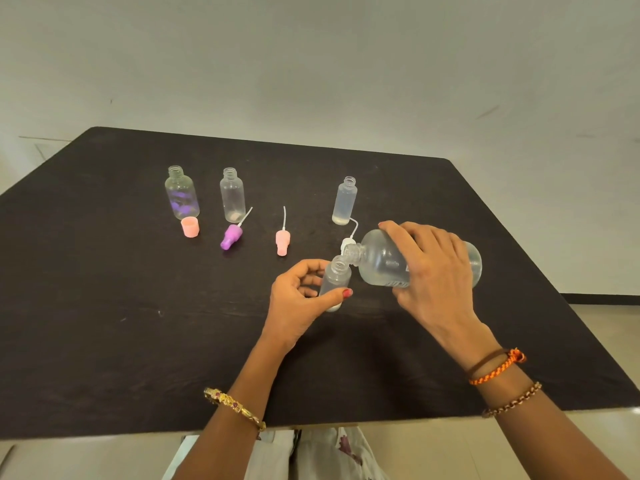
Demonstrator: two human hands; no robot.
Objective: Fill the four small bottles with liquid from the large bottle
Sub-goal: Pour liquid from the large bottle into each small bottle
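**Large bottle tipped over a small one**

While the right hand [433, 271] wraps its fingers over the large bottle [384, 263], that bottle lies almost on its side above the dark table [104, 306], its open neck pointing left and touching, or nearly touching, the mouth of a small bottle [335, 278]. Clear liquid sits in the lower part of the large bottle; whether any is running out is hard to tell from the head camera. The left hand [301, 303] holds the small bottle upright, thumb across its front and curled fingers behind it.

Farther back stand three more small bottles, all uncapped and upright. The bottle with purple print [181, 194] is at the far left, the clear empty-looking bottle [232, 195] just right of it, and the slim bottle [344, 202] well apart to the right, with clear liquid in it. Nearer the person lie a pink cap [190, 226], a purple spray top [231, 236] with its tube, a pink spray top [282, 240], and a white spray top [347, 242] partly hidden behind the large bottle's neck. Bracelets [498, 367] circle both wrists.
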